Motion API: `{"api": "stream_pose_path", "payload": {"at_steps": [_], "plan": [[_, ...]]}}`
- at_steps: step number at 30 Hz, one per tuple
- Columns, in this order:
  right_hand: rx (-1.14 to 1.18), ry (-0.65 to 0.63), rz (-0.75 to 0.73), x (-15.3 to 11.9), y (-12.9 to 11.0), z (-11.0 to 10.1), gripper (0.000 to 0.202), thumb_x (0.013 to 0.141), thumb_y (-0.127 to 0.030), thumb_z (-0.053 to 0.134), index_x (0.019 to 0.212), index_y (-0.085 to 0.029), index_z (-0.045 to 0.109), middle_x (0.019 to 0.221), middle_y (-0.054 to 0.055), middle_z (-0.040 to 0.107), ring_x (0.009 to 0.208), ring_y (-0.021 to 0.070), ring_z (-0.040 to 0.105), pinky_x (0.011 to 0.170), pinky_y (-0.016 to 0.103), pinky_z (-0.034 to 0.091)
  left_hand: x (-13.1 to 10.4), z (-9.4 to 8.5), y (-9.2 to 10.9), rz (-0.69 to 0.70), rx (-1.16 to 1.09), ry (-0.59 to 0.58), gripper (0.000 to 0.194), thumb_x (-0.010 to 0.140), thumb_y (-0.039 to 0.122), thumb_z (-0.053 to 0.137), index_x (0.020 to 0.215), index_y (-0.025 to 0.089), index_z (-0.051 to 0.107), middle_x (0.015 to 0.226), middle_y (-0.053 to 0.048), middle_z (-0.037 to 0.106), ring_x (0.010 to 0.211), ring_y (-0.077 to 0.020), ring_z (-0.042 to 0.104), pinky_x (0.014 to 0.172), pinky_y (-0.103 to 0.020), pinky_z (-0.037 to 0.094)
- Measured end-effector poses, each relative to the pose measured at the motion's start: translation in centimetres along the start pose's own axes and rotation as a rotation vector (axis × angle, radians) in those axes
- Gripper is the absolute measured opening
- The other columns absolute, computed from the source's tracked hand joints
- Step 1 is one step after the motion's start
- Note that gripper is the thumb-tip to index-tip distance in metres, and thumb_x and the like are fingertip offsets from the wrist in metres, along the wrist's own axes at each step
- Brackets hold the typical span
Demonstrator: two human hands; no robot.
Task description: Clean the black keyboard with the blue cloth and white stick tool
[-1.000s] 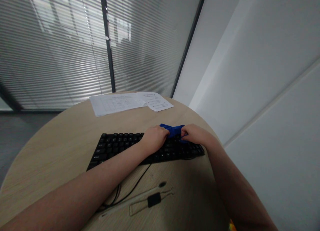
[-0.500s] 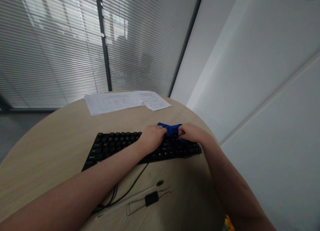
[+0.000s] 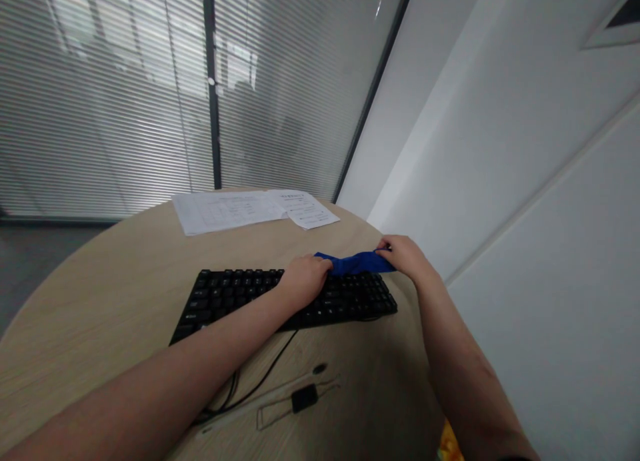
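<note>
A crumpled blue cloth (image 3: 357,264) stretches along the far edge of a black keyboard (image 3: 227,291), over its right part. My left hand (image 3: 306,278) rests on the keyboard, its fingers closed on the cloth's left end. At the other end, my right hand (image 3: 401,253) pinches the cloth's corner between thumb and fingers, just beyond the keyboard's far right corner. My left forearm hides part of the keyboard's near edge.
Nearer me lie a black cable (image 3: 270,369), a thin pale rod (image 3: 260,402) with a dark tip, and a small black block (image 3: 305,399) with wire loops at its ends. Printed papers (image 3: 230,211) lie at the table's far edge. A white wall (image 3: 525,194) stands close on the right.
My right hand has moved right and slightly up, drawing out the cloth, which was bunched between both hands. My left hand has stayed nearly in place.
</note>
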State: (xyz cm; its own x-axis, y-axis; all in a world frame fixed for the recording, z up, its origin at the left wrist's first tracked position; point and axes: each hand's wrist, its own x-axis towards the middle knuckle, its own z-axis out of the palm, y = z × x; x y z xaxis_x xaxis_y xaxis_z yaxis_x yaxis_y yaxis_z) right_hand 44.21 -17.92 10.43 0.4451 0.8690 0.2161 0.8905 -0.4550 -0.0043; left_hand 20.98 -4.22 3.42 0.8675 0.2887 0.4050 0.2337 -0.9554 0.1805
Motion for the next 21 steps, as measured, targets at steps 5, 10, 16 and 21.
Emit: {"api": "stream_pose_path", "payload": {"at_steps": [5,10,16,21], "plan": [[0.056,0.128,-0.108,-0.6,3.0,0.1,0.019,0.091,-0.032,0.060,0.095,-0.018,0.071,0.102,0.005,0.071,0.096,0.0163,0.062,0.085,0.026,0.043,0.1,0.3,-0.1,-0.012,-0.029,0.026,0.030,0.097,0.019,0.046,0.113,0.021,0.071,0.105,-0.007,0.075,0.099,-0.0244,0.068,0.089,-0.037,0.052],[0.403,-0.128,-0.185,-3.4,2.6,2.3,0.020,0.086,-0.034,0.065,0.091,-0.017,0.073,0.094,0.003,0.072,0.086,0.0135,0.064,0.081,0.024,0.046,0.2,1.4,-0.2,0.078,-0.066,0.034,0.037,0.097,0.019,0.045,0.129,0.017,0.063,0.124,-0.011,0.070,0.113,-0.0256,0.065,0.101,-0.041,0.049],[0.526,-0.191,-0.131,-3.8,1.0,4.9,0.015,0.082,-0.029,0.067,0.088,-0.017,0.073,0.093,0.003,0.073,0.087,0.0133,0.065,0.082,0.023,0.048,0.2,1.8,-0.4,0.008,-0.055,0.100,0.051,0.093,0.015,0.046,0.144,0.009,0.048,0.143,-0.017,0.056,0.133,-0.0279,0.052,0.109,-0.042,0.044],[0.372,-0.156,-0.099,-2.9,0.3,4.8,0.012,0.082,-0.026,0.068,0.088,-0.017,0.073,0.093,0.002,0.073,0.087,0.0130,0.065,0.079,0.022,0.044,0.3,1.9,-0.4,-0.023,-0.058,0.098,0.054,0.092,0.014,0.046,0.146,0.010,0.046,0.147,-0.017,0.053,0.137,-0.0278,0.047,0.111,-0.043,0.043]]}}
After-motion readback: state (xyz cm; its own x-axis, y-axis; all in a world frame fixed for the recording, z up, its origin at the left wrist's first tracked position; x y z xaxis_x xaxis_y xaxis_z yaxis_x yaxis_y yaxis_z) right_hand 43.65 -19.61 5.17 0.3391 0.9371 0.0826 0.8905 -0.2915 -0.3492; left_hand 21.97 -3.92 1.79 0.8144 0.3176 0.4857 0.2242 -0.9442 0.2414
